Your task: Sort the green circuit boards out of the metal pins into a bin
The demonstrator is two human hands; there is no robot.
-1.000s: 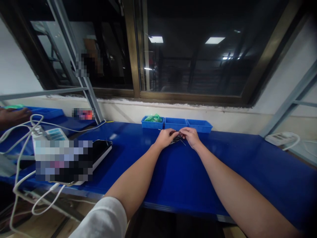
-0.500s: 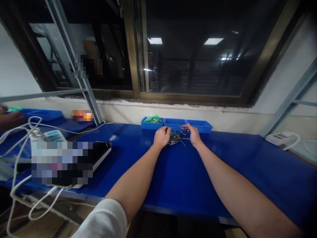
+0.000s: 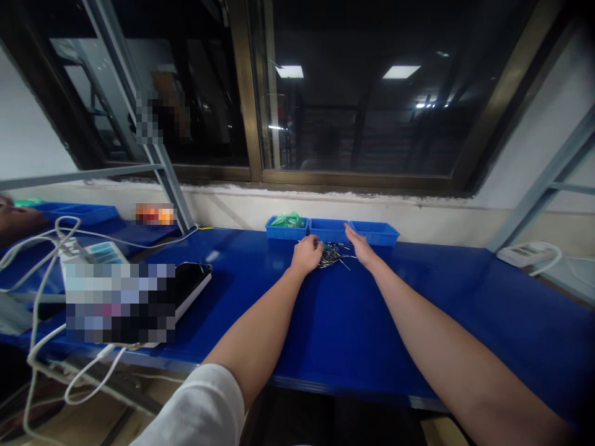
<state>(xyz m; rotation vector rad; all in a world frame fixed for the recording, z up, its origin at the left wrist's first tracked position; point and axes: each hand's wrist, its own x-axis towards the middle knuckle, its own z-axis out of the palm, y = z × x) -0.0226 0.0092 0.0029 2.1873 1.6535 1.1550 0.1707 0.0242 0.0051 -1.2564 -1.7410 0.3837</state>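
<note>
A pile of thin, shiny metal pieces (image 3: 333, 255) lies on the blue table (image 3: 353, 328), between my two hands. My left hand (image 3: 307, 255) is closed at the pile's left side, fingers curled in. A small greenish thing shows by its fingertips, but I cannot make out what it holds. On the other side, my right hand (image 3: 361, 247) has its fingers stretched out towards the trays, with nothing visible in them. Just behind the hands stand a middle blue tray (image 3: 329, 231) and a right blue tray (image 3: 374, 234). The left blue tray (image 3: 286, 233) contains green plastic bags (image 3: 288, 219).
A phone (image 3: 193, 275) on a white block lies at the left among white cables (image 3: 35, 347). A grey metal post (image 3: 174, 195) rises behind it. Another person's hand (image 3: 18, 220) is at the far left. A white power strip (image 3: 527, 255) sits at the right.
A thin metal piece was at my right fingertips and no longer shows there; those fingers have straightened. My left hand stays at the pile. The view has shifted slightly.
</note>
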